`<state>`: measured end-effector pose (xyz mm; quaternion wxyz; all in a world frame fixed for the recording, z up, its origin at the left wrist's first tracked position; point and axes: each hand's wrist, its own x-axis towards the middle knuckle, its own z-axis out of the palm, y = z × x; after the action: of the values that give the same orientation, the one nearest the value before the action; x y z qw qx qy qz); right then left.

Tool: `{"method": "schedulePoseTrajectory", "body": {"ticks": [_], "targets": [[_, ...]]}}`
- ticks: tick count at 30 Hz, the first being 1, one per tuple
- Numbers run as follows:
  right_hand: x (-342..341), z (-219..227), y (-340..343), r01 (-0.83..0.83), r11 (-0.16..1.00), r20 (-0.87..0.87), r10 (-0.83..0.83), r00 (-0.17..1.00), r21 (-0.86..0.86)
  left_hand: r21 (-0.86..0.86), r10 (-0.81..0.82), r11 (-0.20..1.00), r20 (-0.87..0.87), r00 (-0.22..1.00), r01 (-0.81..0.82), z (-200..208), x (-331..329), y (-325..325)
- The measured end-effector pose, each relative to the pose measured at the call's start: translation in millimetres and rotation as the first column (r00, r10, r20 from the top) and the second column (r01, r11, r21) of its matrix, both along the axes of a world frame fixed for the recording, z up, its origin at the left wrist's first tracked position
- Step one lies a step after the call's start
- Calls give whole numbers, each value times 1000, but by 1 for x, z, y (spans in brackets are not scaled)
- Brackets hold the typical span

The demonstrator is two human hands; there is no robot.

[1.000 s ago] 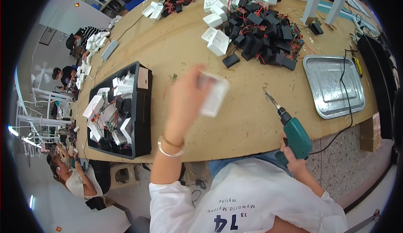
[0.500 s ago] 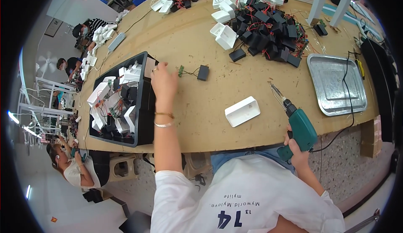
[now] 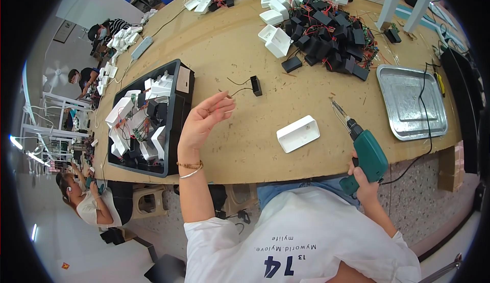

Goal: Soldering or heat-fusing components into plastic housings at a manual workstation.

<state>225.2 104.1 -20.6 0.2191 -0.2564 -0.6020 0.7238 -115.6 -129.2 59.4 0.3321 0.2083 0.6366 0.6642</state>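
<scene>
My right hand is wrapped round the grip of a green pistol-shaped soldering gun. The gun's metal tip points away over the cardboard-covered table. My left hand hovers over the table to the right of the black bin, fingers stretched loosely to the right; its thumb is mostly hidden. Just beyond those fingertips lies a small black box with two thin dark wires, its hollow side showing. One wire reaches close to the fingertips; whether they touch it is unclear. A white plastic housing lies between my hands.
The black bin on the left holds white housings and wired parts. A heap of black boxes with red wires and green boards lies far right of centre. At right is a metal tray, crossed by a black cord. Co-workers sit at far left.
My left hand has drawn back toward me and its fingers now point right. The black box has turned and shifted slightly right. The small green board beside it is out of sight.
</scene>
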Motion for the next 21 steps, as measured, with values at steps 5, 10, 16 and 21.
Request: {"method": "schedulePoseTrajectory", "body": {"ticks": [5,10,16,21], "targets": [[0,-4,-2,12,1000,-21,-11,1000,11,-172,128,967,-311,942,-188,4,6,-6],[0,-7,-2,53,999,-23,-53,998,6,190,261,964,-517,815,-187,31,39,-6],[-2,-2,-1,35,999,-59,-36,998,-8,-130,18,990,-294,956,-58,34,109,16],[3,-2,-2,9,1000,-119,-7,993,15,-392,-105,899,-627,772,-196,-6,151,66]]}}
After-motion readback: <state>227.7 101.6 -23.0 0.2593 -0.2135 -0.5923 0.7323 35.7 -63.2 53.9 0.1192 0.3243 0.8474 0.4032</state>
